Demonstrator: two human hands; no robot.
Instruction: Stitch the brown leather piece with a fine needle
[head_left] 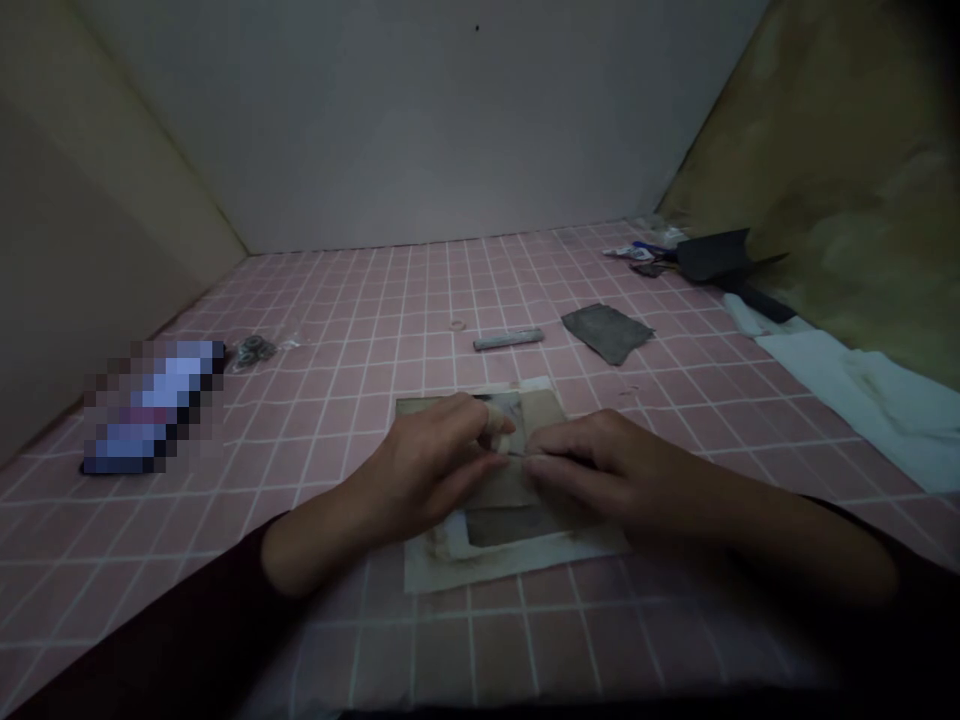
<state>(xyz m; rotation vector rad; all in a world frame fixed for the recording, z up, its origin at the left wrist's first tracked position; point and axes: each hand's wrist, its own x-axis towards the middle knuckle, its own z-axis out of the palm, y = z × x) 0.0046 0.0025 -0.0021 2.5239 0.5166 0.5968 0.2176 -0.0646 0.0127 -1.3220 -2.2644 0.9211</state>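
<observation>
My left hand (420, 460) is closed, its thumb and forefinger pinched together over a stack of papers; a pale band wraps one finger. Close beside it on the right, my right hand (600, 460) is pinched too, its fingertips near a tan piece (541, 408). Whatever lies between the fingertips is too small and dark to make out. Beneath both hands is a stained white sheet (450, 575), lying flat on the pink checked cloth (337, 590). A grey-brown rectangular piece (502, 527) rests on that sheet, partly covered by the hands.
Beyond the hands lie a small ring (458, 325), a grey stick-like roll (508, 340) and a dark grey rough sheet (609, 332). A blurred phone (161, 405) and small grey items (255, 350) are left. Black sheet-like material (712, 255) and white paper (847, 370) sit right.
</observation>
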